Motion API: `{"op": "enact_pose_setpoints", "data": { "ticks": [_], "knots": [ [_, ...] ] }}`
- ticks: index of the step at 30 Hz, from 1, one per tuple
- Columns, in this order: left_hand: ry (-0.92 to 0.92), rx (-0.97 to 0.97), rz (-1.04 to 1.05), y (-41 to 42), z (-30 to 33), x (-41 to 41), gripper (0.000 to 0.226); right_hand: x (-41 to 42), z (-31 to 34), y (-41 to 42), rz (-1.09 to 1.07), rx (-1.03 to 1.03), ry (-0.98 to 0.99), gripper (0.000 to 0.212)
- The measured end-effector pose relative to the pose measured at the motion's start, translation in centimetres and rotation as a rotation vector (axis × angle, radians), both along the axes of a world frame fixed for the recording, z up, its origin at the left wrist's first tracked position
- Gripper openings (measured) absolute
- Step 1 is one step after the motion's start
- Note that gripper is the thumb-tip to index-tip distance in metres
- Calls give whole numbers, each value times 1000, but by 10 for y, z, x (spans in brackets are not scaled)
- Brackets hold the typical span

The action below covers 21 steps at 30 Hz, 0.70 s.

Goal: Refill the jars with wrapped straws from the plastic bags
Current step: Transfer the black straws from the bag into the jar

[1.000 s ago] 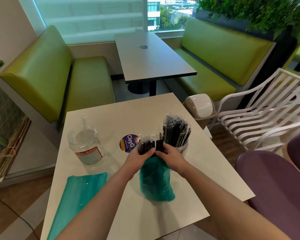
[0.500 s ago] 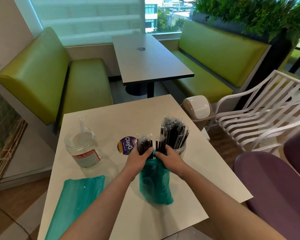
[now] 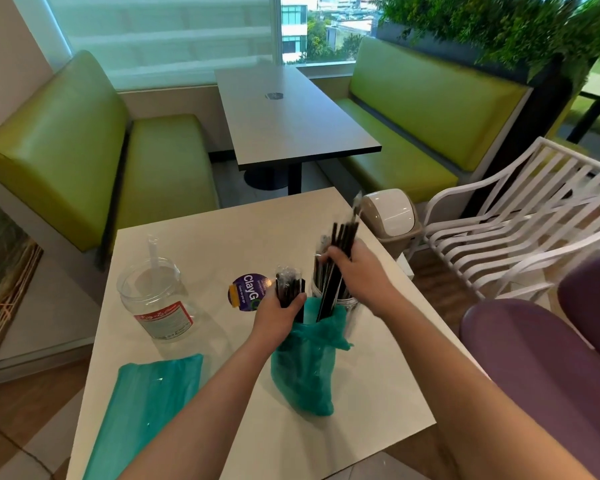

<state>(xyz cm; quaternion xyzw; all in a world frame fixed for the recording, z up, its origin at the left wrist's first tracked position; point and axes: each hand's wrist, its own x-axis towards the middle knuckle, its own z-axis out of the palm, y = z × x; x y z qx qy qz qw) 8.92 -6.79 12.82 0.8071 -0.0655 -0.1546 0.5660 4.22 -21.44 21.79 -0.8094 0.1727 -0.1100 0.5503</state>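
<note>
The right hand (image 3: pixel 357 271) grips a straw bundle (image 3: pixel 342 244) (motion-blurred), hiding the jar (image 3: pixel 349 301) behind; the left hand (image 3: pixel 279 315) grips the teal bag (image 3: pixel 303 372) with its straws (image 3: pixel 288 289).

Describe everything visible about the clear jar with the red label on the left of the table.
The clear jar looks like transparent plastic, wide-mouthed and lidless, with a ribbed neck and a red-and-white label low on its side. It stands upright on the left of the white table, beyond the flat teal bag. It holds only one clear straw, which pokes above the rim. Neither hand touches it.
</note>
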Motion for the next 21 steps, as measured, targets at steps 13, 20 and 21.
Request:
{"op": "enact_pose_setpoints", "data": {
  "ticks": [13,20,21],
  "knots": [
    [23,10,-8,0,4,1,32,12,45,-32,-93,-277,-172,17],
    [19,22,-14,1,4,2,23,10,-10,-34,-74,-478,119,38],
    [19,20,-13,2,4,2,24,9,-17,-34,-99,-579,155,42]
  ]
}}
